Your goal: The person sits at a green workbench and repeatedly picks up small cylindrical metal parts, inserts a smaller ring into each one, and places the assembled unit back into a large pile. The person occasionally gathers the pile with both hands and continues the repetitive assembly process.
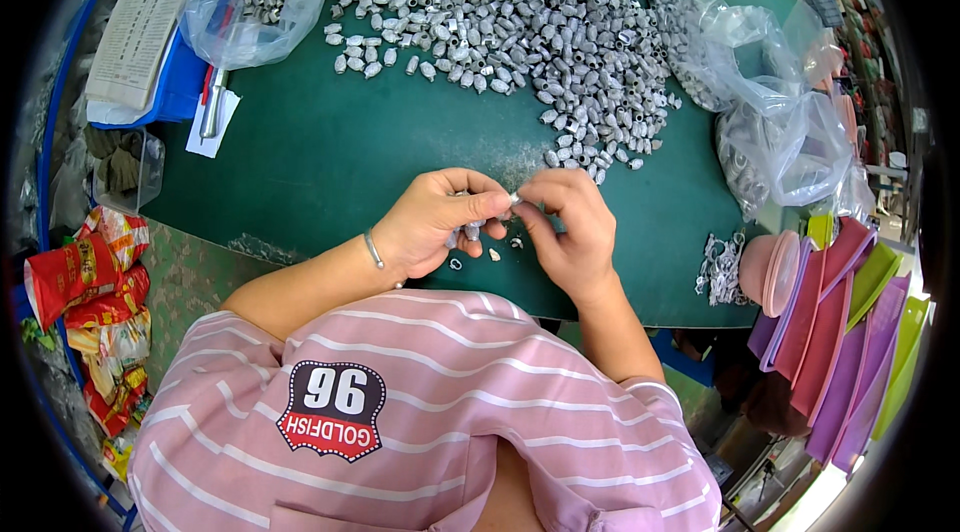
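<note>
Along the near side of a green table (330,147), the tabletop edge is curving past the person's striped shirt (240,462), and both forearms are reaching over it. To the left of the hands, a wide stretch of green surface is spreading out toward a blue tray (178,97); ahead, a big pile of grey metal pieces (520,22) is narrowing the room, its tip ending just beyond the right hand (575,232). Plastic bags (785,152) and a small heap of pale metal bits (718,270) are bounding the right side.

The left hand (430,217) is curling its lower fingers around several grey pieces (472,230), while its thumb and forefinger are meeting the other hand's fingertips. The right hand is bending inward from the wrist and pinching a small bright piece (514,200) at that meeting point, above the table. A few loose scraps (495,255) are lying just below.

On the chest, a black and red shield-shaped patch (330,412) is showing large white numerals and lettering, upside down in this view. A sheet of newsprint (155,22), its small print too fine to read, is lying over the tray.
</note>
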A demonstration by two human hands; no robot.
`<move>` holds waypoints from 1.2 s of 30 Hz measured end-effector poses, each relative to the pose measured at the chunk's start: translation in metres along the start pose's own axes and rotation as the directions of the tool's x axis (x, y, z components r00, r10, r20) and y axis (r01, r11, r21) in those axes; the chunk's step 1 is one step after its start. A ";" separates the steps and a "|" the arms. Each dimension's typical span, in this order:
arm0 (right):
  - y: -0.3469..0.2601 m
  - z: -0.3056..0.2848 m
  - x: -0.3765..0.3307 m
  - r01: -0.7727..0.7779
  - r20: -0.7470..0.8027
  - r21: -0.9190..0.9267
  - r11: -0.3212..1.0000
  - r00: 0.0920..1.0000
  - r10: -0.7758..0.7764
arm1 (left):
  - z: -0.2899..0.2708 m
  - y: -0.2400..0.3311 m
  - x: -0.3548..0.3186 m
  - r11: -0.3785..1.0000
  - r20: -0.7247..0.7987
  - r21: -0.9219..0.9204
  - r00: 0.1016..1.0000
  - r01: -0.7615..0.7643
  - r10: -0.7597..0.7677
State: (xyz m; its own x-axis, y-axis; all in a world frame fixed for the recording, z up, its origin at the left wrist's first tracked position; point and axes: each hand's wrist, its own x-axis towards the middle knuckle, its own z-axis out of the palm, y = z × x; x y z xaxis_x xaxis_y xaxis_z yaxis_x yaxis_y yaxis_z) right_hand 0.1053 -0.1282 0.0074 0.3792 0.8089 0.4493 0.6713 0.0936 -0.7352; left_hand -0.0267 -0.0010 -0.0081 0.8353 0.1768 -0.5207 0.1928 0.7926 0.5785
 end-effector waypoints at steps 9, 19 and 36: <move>-0.014 -0.002 0.001 0.158 0.029 -0.014 0.987 0.987 -0.157 | -0.007 0.000 0.001 0.952 0.115 -0.288 0.991 0.104 -0.073; 0.037 -0.008 0.003 -0.199 -0.020 -0.268 0.943 0.979 0.202 | -0.011 -0.001 0.000 0.964 0.116 -0.258 0.992 0.067 -0.038; 0.000 0.011 -0.005 -0.130 -0.050 0.261 0.956 0.988 0.148 | -0.007 -0.003 0.001 0.987 0.077 -0.153 0.996 0.045 -0.033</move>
State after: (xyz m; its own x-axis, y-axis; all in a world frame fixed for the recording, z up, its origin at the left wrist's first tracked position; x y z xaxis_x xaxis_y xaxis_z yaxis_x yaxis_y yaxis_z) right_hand 0.0965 -0.1259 -0.0005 0.5061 0.7836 0.3604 0.4263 0.1360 -0.8943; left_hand -0.0303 0.0005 -0.0150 0.8657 0.1046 -0.4895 0.1492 0.8795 0.4519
